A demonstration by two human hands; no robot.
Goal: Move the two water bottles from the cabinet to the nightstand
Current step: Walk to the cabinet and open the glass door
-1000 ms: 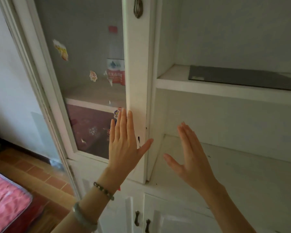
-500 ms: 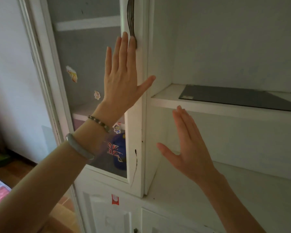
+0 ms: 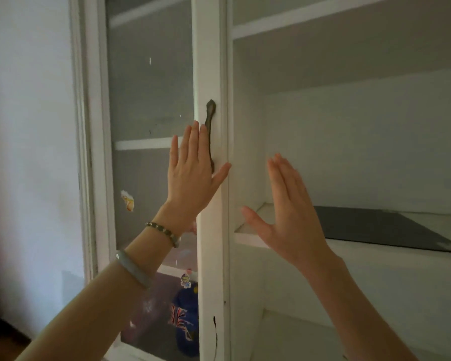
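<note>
A white cabinet fills the view, its glass door (image 3: 151, 100) shut on the left side. My left hand (image 3: 193, 173) is raised flat in front of that door, fingers spread, fingertips beside the dark metal handle (image 3: 210, 131). My right hand (image 3: 289, 212) is open too, held up in front of the open shelf compartment on the right. Neither hand holds anything. My left forearm covers the shelf behind the glass, and no water bottle shows in this frame. The nightstand is out of view.
A dark flat sheet (image 3: 380, 227) lies on the open right-hand shelf (image 3: 248, 238). Behind the glass below sits a blue object (image 3: 188, 324) with a red pattern. Stickers (image 3: 127, 200) dot the glass. A plain wall (image 3: 29, 152) stands at the left.
The view has tilted upward along the cabinet. My left hand rose from the lower door frame to the handle. The bottle seen behind the glass earlier is now hidden.
</note>
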